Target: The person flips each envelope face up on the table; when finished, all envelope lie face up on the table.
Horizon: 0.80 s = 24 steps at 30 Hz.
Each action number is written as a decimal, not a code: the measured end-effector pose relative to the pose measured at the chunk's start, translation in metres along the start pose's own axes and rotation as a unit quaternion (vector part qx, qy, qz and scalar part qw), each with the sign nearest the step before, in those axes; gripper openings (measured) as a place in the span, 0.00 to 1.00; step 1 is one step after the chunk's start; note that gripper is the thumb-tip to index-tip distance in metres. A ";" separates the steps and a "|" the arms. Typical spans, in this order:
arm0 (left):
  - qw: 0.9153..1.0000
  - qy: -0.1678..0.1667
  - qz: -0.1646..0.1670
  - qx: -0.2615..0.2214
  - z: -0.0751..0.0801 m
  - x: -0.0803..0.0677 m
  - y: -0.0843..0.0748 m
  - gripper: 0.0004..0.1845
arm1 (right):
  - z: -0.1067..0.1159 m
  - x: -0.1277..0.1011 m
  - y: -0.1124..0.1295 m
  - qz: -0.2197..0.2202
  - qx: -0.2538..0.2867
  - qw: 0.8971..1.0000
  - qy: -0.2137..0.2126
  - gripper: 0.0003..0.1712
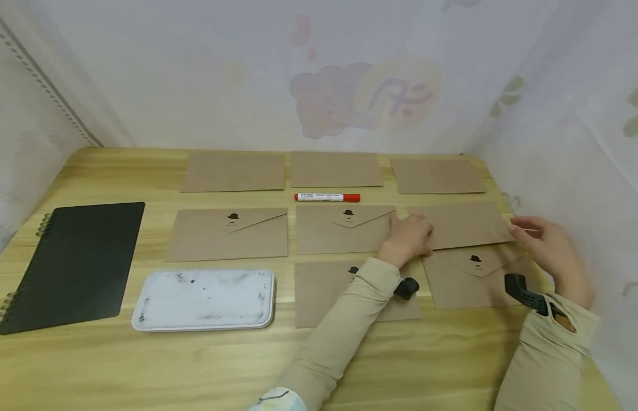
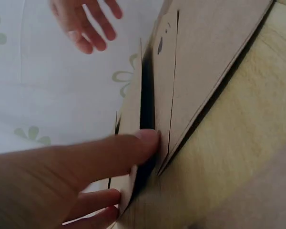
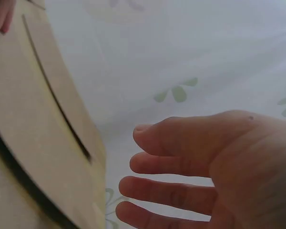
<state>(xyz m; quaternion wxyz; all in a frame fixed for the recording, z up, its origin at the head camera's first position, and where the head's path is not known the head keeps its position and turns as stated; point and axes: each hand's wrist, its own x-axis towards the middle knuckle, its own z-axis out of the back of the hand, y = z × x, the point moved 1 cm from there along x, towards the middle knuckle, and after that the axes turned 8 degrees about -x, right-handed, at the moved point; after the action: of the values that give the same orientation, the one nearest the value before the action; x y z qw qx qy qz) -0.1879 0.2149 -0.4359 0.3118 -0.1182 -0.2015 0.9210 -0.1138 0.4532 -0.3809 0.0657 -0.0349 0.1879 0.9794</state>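
The work in hand looks like laying kraft envelopes into rows on the wooden table (image 1: 195,365), and the step now is setting one into the right end of the middle row. That envelope (image 1: 465,225) lies plain side up, its lower edge overlapping the flapped envelope below it (image 1: 475,279). The left hand (image 1: 407,238) holds its left edge: in the left wrist view the thumb (image 2: 128,148) sits on top and the fingers curl beneath, so the edge is pinched and lifted a little off the table. The right hand (image 1: 550,251) hovers by the right edge, fingers loosely spread and gripping nothing; the right wrist view shows a clear gap between it and the paper. I judge the next move calls for squaring the envelope with its row and pressing it flat. The envelopes are thin, matte brown paper, some with pointed flaps bearing a small black hat mark. A red marker (image 1: 326,197), a white tray (image 1: 204,299) and a black spiral notebook (image 1: 74,262) lie nearby.
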 end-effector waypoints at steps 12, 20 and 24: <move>0.989 -0.050 -0.042 -0.135 0.007 -0.008 0.010 0.07 | -0.011 0.004 0.008 -0.032 0.004 0.999 -0.042 0.27; 0.975 -0.065 -0.054 -0.205 0.011 -0.007 0.017 0.11 | -0.011 0.005 0.006 -0.064 0.058 0.991 -0.102 0.35; 0.978 -0.059 -0.060 -0.192 0.015 -0.007 0.017 0.12 | -0.012 0.003 0.004 -0.052 0.071 0.985 -0.151 0.28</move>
<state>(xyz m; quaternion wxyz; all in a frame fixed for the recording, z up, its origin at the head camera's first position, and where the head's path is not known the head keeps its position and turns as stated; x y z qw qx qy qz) -0.1971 0.1937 -0.4297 0.3256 -0.1087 -0.3994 0.8501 -0.1173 0.4456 -0.3908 0.1463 0.1084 0.2432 0.9527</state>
